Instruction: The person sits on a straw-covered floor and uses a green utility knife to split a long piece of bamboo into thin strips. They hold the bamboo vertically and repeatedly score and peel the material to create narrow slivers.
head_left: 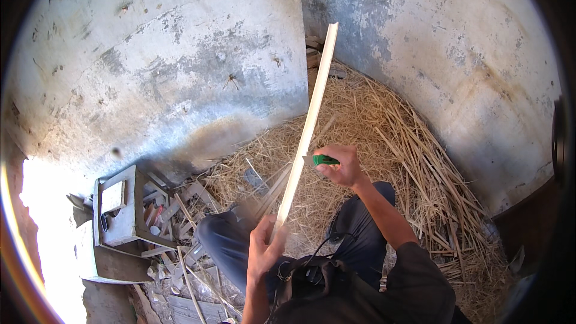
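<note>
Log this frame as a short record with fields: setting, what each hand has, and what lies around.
setting: corner of weathered plaster walls, straw pile on the floor
left hand: grips the lower end of a long pale strip
right hand: holds a green-handled knife, blade against the strip's edge
strip pose: slanted, upper end toward the corner
posture: person crouched, knees in dark trousers
nearby: small wooden stool at left, scraps around it

Stained plaster walls (180,54), straw-strewn floor (372,126)
</note>
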`<move>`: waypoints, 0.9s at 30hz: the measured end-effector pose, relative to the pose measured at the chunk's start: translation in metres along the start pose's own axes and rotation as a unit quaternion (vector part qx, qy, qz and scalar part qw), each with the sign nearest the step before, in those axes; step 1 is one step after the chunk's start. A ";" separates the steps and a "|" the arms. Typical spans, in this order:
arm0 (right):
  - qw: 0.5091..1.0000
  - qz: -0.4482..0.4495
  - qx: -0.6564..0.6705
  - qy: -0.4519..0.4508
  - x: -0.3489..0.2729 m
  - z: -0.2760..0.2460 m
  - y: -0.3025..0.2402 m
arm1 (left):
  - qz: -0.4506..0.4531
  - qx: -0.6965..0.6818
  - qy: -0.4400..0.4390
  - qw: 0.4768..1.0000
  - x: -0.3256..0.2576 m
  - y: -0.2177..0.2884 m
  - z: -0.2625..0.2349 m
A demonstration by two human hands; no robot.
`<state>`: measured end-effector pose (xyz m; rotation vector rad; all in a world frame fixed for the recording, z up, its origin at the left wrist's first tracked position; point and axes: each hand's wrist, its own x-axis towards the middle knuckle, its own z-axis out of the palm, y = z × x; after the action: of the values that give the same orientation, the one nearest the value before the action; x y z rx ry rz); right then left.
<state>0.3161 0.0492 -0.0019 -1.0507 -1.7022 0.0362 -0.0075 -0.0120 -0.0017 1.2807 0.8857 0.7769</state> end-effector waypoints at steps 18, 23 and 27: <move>0.997 -0.063 -0.029 -0.026 -0.003 0.021 -0.018 | 0.135 0.215 0.148 0.956 0.016 -0.003 0.019; 0.997 -0.055 -0.044 -0.032 0.004 0.017 -0.027 | 0.117 0.254 0.167 0.945 0.013 0.008 0.020; 0.998 -0.052 -0.045 -0.007 0.005 0.018 -0.025 | 0.126 0.255 0.178 0.942 0.014 0.005 0.021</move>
<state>0.2859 0.0453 0.0070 -1.0288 -1.7819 -0.1011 0.0174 -0.0092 0.0030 1.7668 1.2872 1.0432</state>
